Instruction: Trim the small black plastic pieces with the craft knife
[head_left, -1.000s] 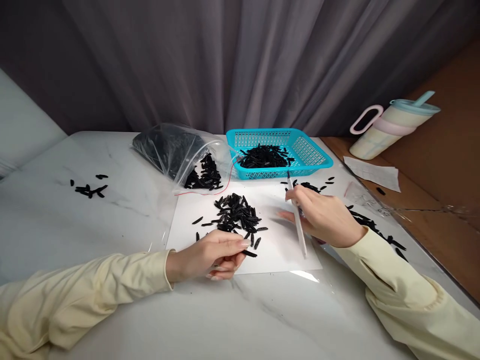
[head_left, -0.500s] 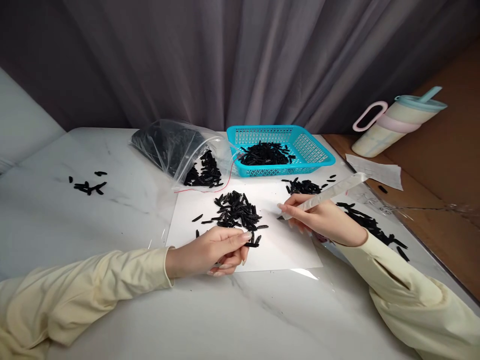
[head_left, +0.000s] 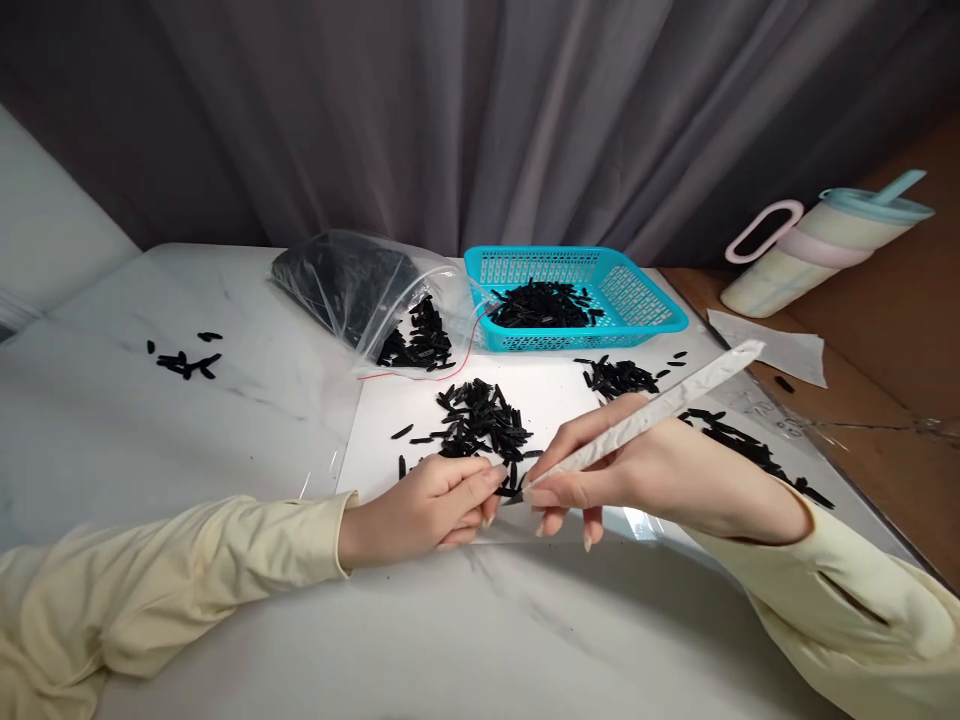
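Observation:
My left hand [head_left: 431,505] is closed, pinching a slim black piece [head_left: 510,492] between thumb and forefinger. My right hand [head_left: 600,480] grips a craft knife [head_left: 660,410] whose handle looks wrapped in white. The dark blade tip [head_left: 513,500] is right at the piece in my left fingers; whether it touches is hard to tell. Just beyond both hands, a heap of similar black pieces [head_left: 484,415] lies on a white sheet [head_left: 375,430], with a few loose ones around it.
A blue basket [head_left: 600,340] holding black pieces stands at the back. An open clear bag [head_left: 337,290] of them lies left of it. More piles lie at right [head_left: 622,376] and far right [head_left: 750,450], and a few pieces [head_left: 187,365] at left. A tumbler [head_left: 817,250] stands back right.
My right hand has brought the knife left and down, its tip now at the piece in my left hand. My left hand keeps its pinch. The whole view has shifted slightly.

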